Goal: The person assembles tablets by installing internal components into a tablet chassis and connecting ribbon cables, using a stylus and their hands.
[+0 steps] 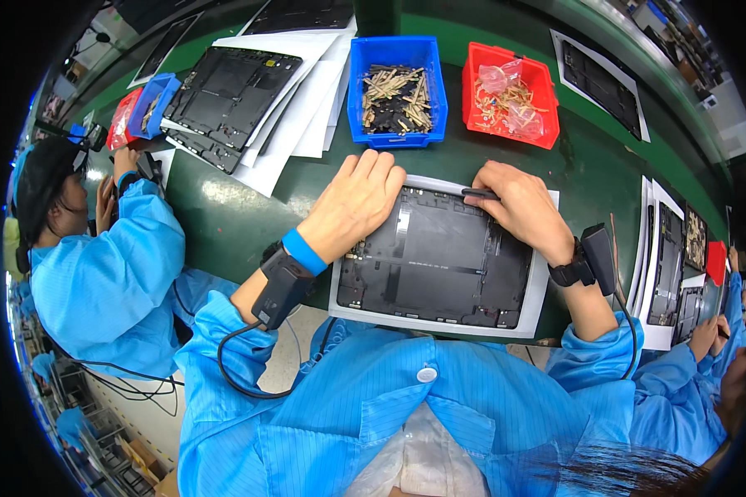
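A flat black device housing panel [439, 265] lies on white sheets [373, 313] in front of me. It has small fittings along its edges and a thin strip across its middle. My left hand [356, 195] is at the panel's far left corner, fingers side by side and bent over the edge; the fingertips and thumb are largely hidden. Near the far right corner, my right hand [514, 199] pinches a short black stick-like tool [480, 194], which points left along the far edge. Its exact kind cannot be made out.
Beyond the panel stand a blue bin [398, 137] of small tan strips and a red bin [518, 132] of scraps and clear plastic. Stacked black panels with white sheets [232, 99] lie left, more [665, 257] right. Co-workers in blue sit at left [112, 282] and right [680, 406].
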`<state>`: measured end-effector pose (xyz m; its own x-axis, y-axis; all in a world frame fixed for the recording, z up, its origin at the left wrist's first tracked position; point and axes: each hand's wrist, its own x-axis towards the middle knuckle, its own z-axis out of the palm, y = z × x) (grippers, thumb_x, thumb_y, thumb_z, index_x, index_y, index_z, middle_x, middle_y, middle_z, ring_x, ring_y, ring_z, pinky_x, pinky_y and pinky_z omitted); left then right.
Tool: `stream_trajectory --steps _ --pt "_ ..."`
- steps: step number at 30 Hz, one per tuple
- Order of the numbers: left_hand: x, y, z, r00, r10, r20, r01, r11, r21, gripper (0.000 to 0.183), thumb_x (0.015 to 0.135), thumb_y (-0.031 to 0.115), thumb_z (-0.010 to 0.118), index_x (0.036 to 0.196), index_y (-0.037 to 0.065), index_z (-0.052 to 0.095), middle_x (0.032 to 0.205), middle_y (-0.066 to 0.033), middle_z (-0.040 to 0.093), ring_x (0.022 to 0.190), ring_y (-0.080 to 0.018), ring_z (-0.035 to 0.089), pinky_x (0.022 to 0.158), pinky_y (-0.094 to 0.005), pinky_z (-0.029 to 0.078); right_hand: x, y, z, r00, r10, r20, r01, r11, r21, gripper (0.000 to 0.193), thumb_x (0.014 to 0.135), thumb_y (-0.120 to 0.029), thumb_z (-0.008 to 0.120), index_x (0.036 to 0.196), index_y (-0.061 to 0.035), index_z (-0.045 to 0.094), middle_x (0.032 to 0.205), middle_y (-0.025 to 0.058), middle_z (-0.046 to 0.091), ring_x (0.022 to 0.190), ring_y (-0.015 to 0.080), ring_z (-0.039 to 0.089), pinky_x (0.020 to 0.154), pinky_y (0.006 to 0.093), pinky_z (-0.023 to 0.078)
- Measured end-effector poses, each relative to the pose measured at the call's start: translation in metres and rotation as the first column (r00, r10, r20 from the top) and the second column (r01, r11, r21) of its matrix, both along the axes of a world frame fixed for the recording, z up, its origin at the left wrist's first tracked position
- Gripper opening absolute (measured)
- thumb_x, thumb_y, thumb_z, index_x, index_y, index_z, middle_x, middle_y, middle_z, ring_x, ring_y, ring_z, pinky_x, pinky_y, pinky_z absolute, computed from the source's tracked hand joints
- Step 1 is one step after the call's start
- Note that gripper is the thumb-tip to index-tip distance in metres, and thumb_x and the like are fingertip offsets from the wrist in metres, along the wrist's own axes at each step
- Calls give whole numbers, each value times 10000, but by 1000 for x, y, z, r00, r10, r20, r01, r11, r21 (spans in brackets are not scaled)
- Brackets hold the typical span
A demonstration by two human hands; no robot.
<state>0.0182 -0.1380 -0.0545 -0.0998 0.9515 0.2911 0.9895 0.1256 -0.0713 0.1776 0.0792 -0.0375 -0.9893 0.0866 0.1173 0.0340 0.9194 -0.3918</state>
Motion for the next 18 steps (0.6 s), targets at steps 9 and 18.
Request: stream_trajectory --steps 9,18 --pt "-14 -9 37 848 -183 498 148 983 109 130 958 98 569 942 -29 591 958 -136 541 911 -302 541 805 -360 448 10 2 22 994 102 40 -95 985 -146 149 869 -137 670 920 -31 578 845 166 632 830 392 611 702 464 466" --pt "-23 -3 54 -5 160 987 151 976 -157 273 1040 229 499 1093 9 652 961 24 634 897 -60 561 842 -205 453 7 22 54 940 212 267 -44 851 -523 278 952 -242 659 944 25 581 752 77 538 736 124 447 706 323 431"
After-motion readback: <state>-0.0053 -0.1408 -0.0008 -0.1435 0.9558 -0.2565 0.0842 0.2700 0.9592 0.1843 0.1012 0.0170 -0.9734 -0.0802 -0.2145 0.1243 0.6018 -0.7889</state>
